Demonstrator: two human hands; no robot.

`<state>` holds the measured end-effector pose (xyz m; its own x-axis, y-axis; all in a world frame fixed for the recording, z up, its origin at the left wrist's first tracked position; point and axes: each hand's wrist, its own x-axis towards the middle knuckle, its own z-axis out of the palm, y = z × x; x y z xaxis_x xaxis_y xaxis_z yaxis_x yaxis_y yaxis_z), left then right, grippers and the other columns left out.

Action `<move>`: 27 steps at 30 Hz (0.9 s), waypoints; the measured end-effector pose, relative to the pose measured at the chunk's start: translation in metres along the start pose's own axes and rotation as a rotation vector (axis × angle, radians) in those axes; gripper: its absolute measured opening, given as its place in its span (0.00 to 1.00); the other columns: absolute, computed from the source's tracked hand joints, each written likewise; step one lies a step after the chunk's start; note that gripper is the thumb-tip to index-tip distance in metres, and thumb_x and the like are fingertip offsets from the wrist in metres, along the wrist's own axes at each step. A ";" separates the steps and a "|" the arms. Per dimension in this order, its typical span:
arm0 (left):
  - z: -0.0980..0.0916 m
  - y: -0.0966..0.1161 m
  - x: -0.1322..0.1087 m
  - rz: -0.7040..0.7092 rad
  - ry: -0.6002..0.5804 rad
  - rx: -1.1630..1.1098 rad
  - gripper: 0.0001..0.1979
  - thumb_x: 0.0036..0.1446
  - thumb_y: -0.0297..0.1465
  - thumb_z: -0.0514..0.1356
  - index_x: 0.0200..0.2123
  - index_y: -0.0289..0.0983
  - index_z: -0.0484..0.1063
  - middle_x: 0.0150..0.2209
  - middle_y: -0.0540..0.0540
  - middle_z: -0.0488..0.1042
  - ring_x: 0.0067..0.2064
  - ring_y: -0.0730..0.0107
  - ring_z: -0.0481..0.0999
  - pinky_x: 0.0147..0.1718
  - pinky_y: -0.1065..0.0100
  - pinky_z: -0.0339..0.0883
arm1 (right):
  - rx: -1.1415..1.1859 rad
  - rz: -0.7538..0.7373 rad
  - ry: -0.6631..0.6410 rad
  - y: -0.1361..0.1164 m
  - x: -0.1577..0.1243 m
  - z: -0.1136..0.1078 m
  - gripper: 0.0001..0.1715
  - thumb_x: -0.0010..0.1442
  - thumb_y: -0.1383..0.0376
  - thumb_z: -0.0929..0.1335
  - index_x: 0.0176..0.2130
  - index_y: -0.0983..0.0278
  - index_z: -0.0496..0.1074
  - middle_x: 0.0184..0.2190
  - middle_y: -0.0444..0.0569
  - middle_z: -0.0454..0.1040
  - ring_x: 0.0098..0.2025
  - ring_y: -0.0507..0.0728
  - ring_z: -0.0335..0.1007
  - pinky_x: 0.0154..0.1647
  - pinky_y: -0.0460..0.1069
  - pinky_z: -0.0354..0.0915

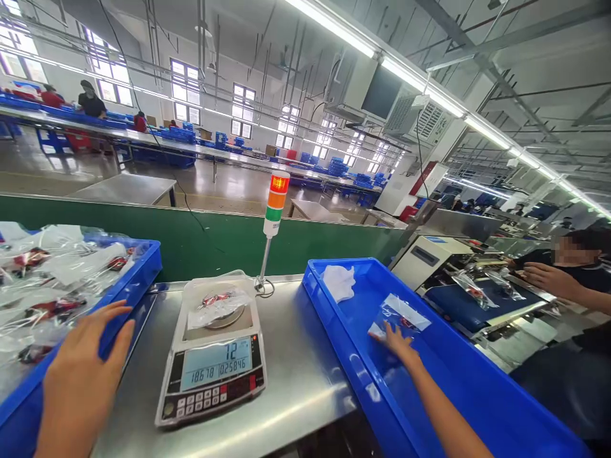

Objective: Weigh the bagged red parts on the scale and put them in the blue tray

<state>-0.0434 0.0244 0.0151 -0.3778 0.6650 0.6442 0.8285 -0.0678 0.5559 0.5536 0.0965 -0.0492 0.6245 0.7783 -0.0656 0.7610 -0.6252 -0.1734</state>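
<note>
My left hand [86, 375] is open, thumb and fingers apart, at the inner edge of the left blue bin [155, 257]. That bin is heaped with clear plastic bags [57, 308] holding small red and dark items. My right hand [400, 346] reaches into the right blue bin [477, 388], fingers spread at the near edge of a clear plastic bag [405, 313] with a small red and dark item. Whether the fingertips pinch the bag is unclear. Between the bins, a counting scale [214, 362] carries another bagged item [220, 305] on its pan; its display is lit.
A signal tower light [277, 203] glows red behind the scale. White crumpled material [338, 283] lies in the right bin's far corner. Beyond that bin, a co-worker [563, 280] reaches over a conveyor belt [472, 292] carrying bagged items. A green partition [214, 242] borders the metal table [286, 375].
</note>
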 end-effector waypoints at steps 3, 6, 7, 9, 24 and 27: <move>0.014 0.015 -0.008 -0.068 -0.071 -0.041 0.31 0.58 0.59 0.45 0.42 0.43 0.74 0.50 0.41 0.79 0.53 0.44 0.78 0.56 0.43 0.70 | -0.060 0.002 -0.078 0.033 0.009 0.036 0.37 0.67 0.51 0.62 0.68 0.63 0.64 0.68 0.67 0.63 0.66 0.82 0.62 0.57 0.75 0.64; 0.022 0.025 -0.011 -0.036 -0.101 -0.049 0.33 0.59 0.61 0.44 0.42 0.42 0.75 0.50 0.41 0.80 0.54 0.46 0.78 0.57 0.45 0.70 | -0.053 -0.095 -0.081 0.046 0.021 0.048 0.34 0.67 0.53 0.60 0.67 0.63 0.65 0.64 0.63 0.69 0.65 0.76 0.66 0.60 0.67 0.65; 0.024 0.027 -0.011 -0.017 -0.108 -0.050 0.33 0.59 0.61 0.45 0.42 0.42 0.75 0.50 0.42 0.80 0.54 0.47 0.78 0.57 0.46 0.70 | -0.047 -0.120 -0.085 0.048 0.025 0.047 0.34 0.67 0.54 0.61 0.66 0.64 0.66 0.62 0.63 0.71 0.64 0.74 0.67 0.61 0.65 0.66; 0.028 0.032 -0.011 0.026 -0.123 -0.061 0.33 0.61 0.61 0.45 0.42 0.42 0.76 0.49 0.42 0.80 0.53 0.49 0.78 0.57 0.48 0.70 | -0.027 -0.161 -0.088 0.052 0.033 0.043 0.34 0.65 0.53 0.62 0.65 0.65 0.67 0.61 0.63 0.73 0.63 0.71 0.70 0.61 0.61 0.66; 0.113 0.069 -0.015 0.322 -0.385 -0.217 0.21 0.63 0.45 0.51 0.44 0.38 0.77 0.53 0.36 0.79 0.61 0.43 0.72 0.60 0.41 0.67 | 0.689 -0.401 0.044 -0.024 -0.047 -0.042 0.38 0.52 0.40 0.68 0.52 0.63 0.72 0.47 0.56 0.80 0.43 0.66 0.78 0.45 0.58 0.74; 0.124 0.075 -0.008 0.265 -0.332 -0.257 0.19 0.64 0.42 0.49 0.35 0.40 0.76 0.47 0.39 0.82 0.57 0.48 0.76 0.58 0.47 0.70 | 0.747 -0.609 0.061 -0.091 -0.080 -0.061 0.33 0.57 0.43 0.68 0.53 0.62 0.72 0.49 0.54 0.80 0.49 0.65 0.77 0.53 0.59 0.71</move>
<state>0.0729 0.1067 -0.0134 0.0193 0.7983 0.6019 0.7335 -0.4204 0.5341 0.4455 0.0878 0.0313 0.1836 0.9392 0.2903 0.6626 0.0999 -0.7423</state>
